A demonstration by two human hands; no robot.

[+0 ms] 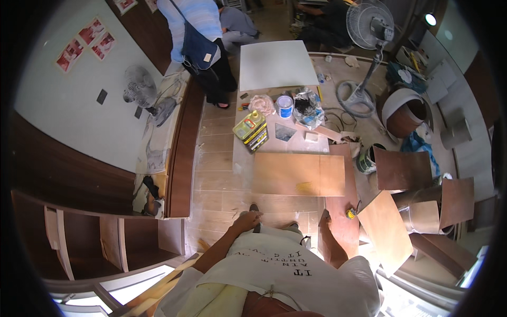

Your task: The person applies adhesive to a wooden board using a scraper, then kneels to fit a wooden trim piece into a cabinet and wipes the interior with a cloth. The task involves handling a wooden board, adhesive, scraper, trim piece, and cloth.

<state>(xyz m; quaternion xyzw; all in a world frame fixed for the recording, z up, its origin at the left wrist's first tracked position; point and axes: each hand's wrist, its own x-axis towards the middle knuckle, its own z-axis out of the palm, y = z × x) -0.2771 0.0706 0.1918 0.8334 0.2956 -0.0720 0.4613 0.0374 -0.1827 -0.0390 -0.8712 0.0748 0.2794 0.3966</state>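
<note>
My left hand is in front of my waist, its fingers curled together. A small dark strip shows just below them; I cannot make out what the hand holds, if anything. Further right, my right hand hangs beside the reddish-brown plank, seen edge-on with its fingers mostly hidden. Ahead of both hands lies a light wood veneer sheet across the near end of a low work surface. Beyond it stand a yellow-and-black metal can, a blue-and-white paint tin and a plastic-lined bucket.
A white board covers the work surface's far end. Several veneer pieces, including a pale one, lean at right near a yellow tape measure. Fans stand left and right. A person with a blue bag stands ahead; others crouch beyond.
</note>
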